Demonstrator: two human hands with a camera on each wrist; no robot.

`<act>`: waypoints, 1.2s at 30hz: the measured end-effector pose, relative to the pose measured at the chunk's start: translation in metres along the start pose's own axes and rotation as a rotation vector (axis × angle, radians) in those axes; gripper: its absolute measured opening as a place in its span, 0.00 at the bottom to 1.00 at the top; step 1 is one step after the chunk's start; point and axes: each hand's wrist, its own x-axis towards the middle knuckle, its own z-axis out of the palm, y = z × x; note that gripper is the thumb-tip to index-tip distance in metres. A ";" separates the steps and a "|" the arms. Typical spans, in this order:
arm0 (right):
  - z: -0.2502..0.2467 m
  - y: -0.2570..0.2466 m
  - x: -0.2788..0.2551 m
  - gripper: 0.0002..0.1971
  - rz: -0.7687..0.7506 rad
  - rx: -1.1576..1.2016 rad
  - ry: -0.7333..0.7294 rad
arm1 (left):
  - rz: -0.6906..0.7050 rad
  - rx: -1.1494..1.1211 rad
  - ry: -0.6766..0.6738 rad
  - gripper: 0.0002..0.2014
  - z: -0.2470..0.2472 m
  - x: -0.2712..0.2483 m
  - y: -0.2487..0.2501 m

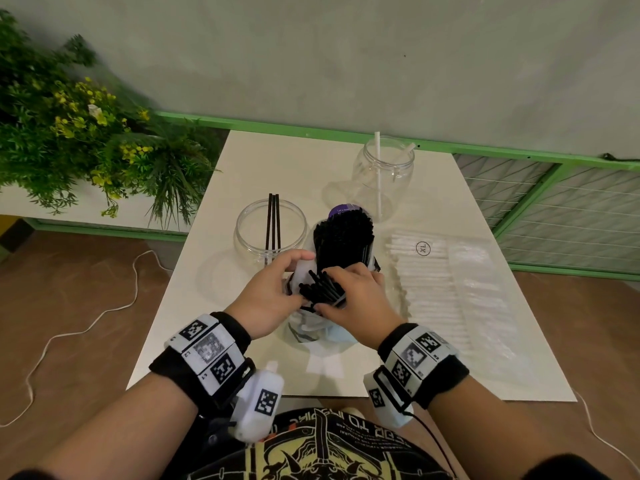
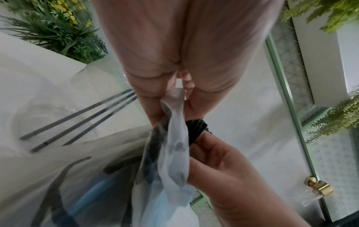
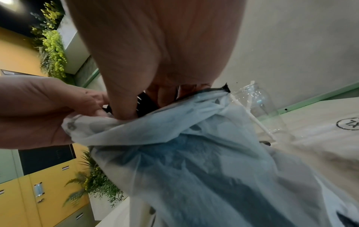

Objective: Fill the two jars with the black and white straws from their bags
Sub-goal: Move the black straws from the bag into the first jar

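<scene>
The bag of black straws (image 1: 343,237) stands at the table's middle, its film crumpled below (image 3: 194,153). My left hand (image 1: 277,285) pinches the bag's left edge (image 2: 174,99). My right hand (image 1: 353,292) reaches into the bag's mouth and grips a small bundle of black straws (image 1: 322,289), whose ends stick out toward me. To the left, a clear jar (image 1: 249,237) holds three black straws (image 1: 272,223). The far jar (image 1: 398,171) holds two white straws (image 1: 378,168). The flat bag of white straws (image 1: 450,289) lies on the right.
The white table (image 1: 277,161) backs onto a green rail (image 1: 311,128) and a grey wall. Plants (image 1: 69,126) stand at the left. A white cable (image 1: 86,327) trails over the brown floor. A wire-mesh fence (image 1: 571,209) runs along the right.
</scene>
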 end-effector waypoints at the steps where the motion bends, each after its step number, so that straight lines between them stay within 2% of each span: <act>1: 0.001 0.000 0.001 0.25 -0.002 0.004 -0.003 | -0.003 -0.016 0.009 0.31 0.000 0.001 -0.001; 7: 0.008 0.000 0.003 0.18 -0.024 0.032 -0.005 | 0.031 0.038 0.139 0.25 0.003 0.004 -0.003; 10: 0.010 0.001 0.004 0.18 -0.027 0.056 0.014 | 0.038 0.060 0.155 0.21 0.005 0.005 -0.003; 13: 0.014 0.004 0.004 0.14 -0.020 0.128 0.071 | 0.063 0.104 0.157 0.18 0.005 0.006 -0.004; 16: 0.015 0.008 0.005 0.11 -0.011 0.212 0.129 | 0.068 0.129 0.173 0.19 0.002 0.004 -0.007; 19: 0.007 0.010 0.003 0.13 0.009 0.377 0.261 | 0.070 0.152 0.201 0.21 -0.003 0.003 -0.009; 21: -0.001 0.013 0.003 0.16 0.026 0.406 0.366 | 0.086 0.190 0.209 0.23 -0.003 0.003 -0.007; 25: -0.014 0.023 0.011 0.19 0.042 0.358 0.514 | 0.095 0.226 0.193 0.23 -0.002 0.002 -0.005; 28: -0.019 0.032 0.020 0.22 -0.032 0.251 0.627 | 0.098 0.228 0.177 0.22 -0.003 0.001 -0.005; 32: -0.019 0.042 0.024 0.14 -0.022 0.081 0.570 | 0.096 0.226 0.166 0.22 -0.004 0.002 -0.006; 36: -0.016 0.045 0.019 0.23 0.023 0.108 0.516 | 0.078 0.200 0.157 0.19 -0.007 0.001 -0.006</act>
